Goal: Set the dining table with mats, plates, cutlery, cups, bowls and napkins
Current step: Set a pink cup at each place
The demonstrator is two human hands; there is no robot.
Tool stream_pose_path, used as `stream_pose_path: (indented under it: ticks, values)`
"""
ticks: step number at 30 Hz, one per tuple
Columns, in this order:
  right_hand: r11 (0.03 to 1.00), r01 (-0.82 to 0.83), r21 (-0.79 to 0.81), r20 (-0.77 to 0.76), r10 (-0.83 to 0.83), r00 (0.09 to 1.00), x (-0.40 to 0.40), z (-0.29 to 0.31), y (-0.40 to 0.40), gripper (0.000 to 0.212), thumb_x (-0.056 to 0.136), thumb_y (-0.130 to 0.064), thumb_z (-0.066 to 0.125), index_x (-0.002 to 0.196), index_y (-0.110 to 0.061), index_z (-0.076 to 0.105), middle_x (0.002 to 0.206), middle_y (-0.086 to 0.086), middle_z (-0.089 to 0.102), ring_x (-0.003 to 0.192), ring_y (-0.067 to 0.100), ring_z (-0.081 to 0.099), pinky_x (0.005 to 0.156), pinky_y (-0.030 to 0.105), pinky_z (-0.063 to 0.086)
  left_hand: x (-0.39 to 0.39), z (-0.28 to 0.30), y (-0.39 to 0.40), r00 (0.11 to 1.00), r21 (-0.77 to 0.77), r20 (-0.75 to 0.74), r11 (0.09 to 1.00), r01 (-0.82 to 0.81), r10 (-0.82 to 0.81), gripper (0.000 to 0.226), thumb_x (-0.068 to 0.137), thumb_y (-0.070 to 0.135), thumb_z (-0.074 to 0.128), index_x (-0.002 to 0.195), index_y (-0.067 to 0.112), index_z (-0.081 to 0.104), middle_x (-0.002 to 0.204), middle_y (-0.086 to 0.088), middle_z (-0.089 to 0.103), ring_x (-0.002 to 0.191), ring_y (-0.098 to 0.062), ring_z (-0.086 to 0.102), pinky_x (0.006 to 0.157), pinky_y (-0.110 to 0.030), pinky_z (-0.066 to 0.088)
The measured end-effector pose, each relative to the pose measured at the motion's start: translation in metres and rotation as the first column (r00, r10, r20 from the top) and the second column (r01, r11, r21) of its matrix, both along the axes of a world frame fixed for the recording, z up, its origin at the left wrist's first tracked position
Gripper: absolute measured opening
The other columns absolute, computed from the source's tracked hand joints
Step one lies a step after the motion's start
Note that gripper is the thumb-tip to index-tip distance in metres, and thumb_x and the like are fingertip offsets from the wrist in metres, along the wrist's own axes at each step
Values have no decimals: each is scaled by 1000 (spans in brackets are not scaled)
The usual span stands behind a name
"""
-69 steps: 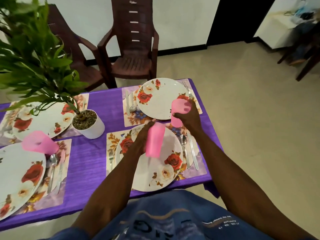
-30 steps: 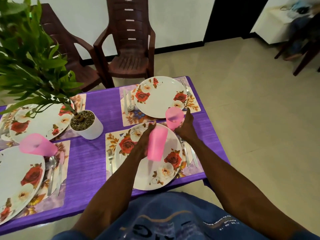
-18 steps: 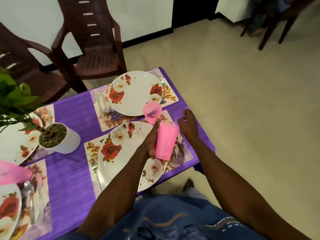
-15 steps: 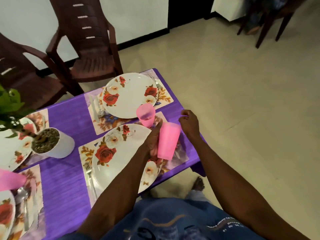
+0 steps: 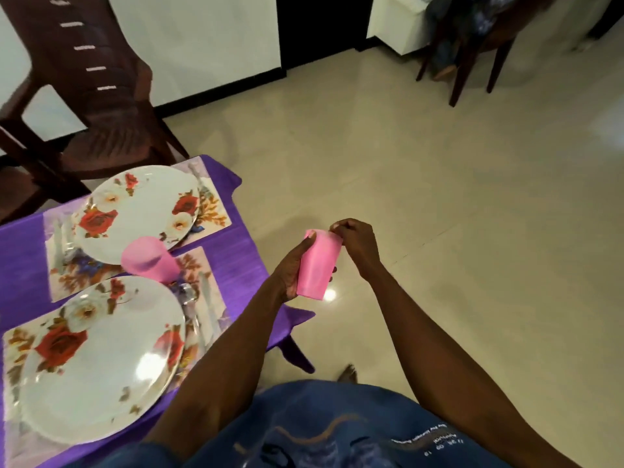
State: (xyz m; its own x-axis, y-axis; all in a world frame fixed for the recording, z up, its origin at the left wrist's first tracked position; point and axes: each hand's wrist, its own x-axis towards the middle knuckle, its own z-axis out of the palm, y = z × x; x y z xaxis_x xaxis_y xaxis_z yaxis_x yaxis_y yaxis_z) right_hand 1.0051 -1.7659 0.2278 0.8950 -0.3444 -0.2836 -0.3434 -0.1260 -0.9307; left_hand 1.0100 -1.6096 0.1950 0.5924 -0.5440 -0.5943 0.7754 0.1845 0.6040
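My left hand [image 5: 292,271] grips a pink plastic cup [image 5: 317,265], held out over the floor to the right of the table. My right hand [image 5: 354,243] pinches the cup's top rim with its fingertips. A second pink cup [image 5: 148,260] stands on the table between two floral plates, the near plate [image 5: 94,359] and the far plate [image 5: 138,211]. Each plate lies on a floral mat [image 5: 211,206] over the purple tablecloth [image 5: 243,265]. Cutlery [image 5: 196,312] lies on the near mat, right of the near plate.
A dark brown plastic chair [image 5: 101,106] stands behind the table's far end. Another chair [image 5: 472,45] is across the tiled floor at the back right. The table's right edge and corner run just left of my hands.
My right hand set one pink cup down between the plates and let go. My view swung right. My left hand carried the other cup off the table edge, and my right hand took its rim.
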Motion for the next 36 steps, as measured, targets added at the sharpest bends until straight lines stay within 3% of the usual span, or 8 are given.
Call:
stream_pose_path:
  ticks: [4, 6, 11, 17, 21, 26, 30, 36]
  values:
    - [998, -68, 3, -55, 69, 996, 5, 5, -60, 35, 92, -29, 60, 78, 3, 64, 73, 12, 56, 72, 13, 48, 67, 30, 34, 11, 4, -60, 999, 49, 6, 998, 44, -44, 77, 76, 61, 71, 127, 4, 59, 102, -20, 67, 83, -33, 66, 75, -41, 56]
    - [993, -115, 9, -76, 115, 990, 10, 8, -80, 35, 92, -36, 61, 75, -6, 62, 73, 6, 48, 71, 12, 42, 65, 30, 29, 22, 7, -79, 997, 78, 29, 994, 76, -78, 78, 75, 63, 73, 126, 5, 60, 102, -20, 67, 83, -34, 66, 75, -41, 55]
    - [978, -209, 6, -59, 209, 976, 33, 15, -114, 21, 94, -26, 62, 88, -9, 72, 81, -3, 66, 71, 4, 55, 65, 18, 40, 54, 3, -110, 993, 86, 43, 991, 102, -106, 82, 74, 64, 74, 129, 5, 58, 105, -23, 65, 82, -34, 65, 74, -42, 55]
    - [931, -365, 25, -94, 366, 926, 99, 7, -137, 18, 93, -22, 62, 90, -8, 73, 87, 0, 70, 83, 12, 58, 77, 29, 42, 105, -16, -124, 996, -1, -20, 997, 81, -81, 74, 80, 59, 67, 125, 1, 58, 104, -23, 65, 81, -34, 65, 69, -38, 57]
    - [913, -406, 50, -82, 409, 909, 167, 4, -139, 19, 93, -18, 63, 96, -3, 74, 91, 4, 71, 86, 12, 61, 80, 27, 45, 169, -25, -123, 998, -27, -20, 997, 66, -66, 74, 81, 59, 66, 125, 0, 58, 105, -23, 65, 81, -35, 65, 71, -38, 56]
    - [872, -482, 84, -81, 488, 869, 281, 7, -131, 12, 90, -20, 67, 93, -12, 76, 91, 2, 73, 88, 14, 63, 86, 32, 47, 272, -24, -103, 999, -119, -42, 993, 0, -5, 91, 71, 61, 77, 131, -2, 53, 108, -26, 63, 84, -37, 64, 72, -39, 55]
    - [856, -498, 139, 3, 503, 864, 381, 21, -106, 11, 92, -11, 63, 94, -5, 72, 89, 8, 70, 87, 16, 61, 89, 33, 45, 357, -12, -67, 997, -227, -65, 972, -55, 42, 86, 71, 62, 75, 123, -5, 62, 106, -25, 63, 84, -35, 65, 69, -36, 56]
    - [805, -547, 227, 34, 555, 831, 501, 17, -40, 6, 90, -11, 66, 90, -13, 71, 95, -1, 69, 95, 12, 59, 93, 28, 42, 448, 1, -10, 966, -123, 22, 959, -254, 258, 90, 71, 55, 79, 137, -1, 51, 116, -24, 60, 87, -36, 63, 75, -39, 53]
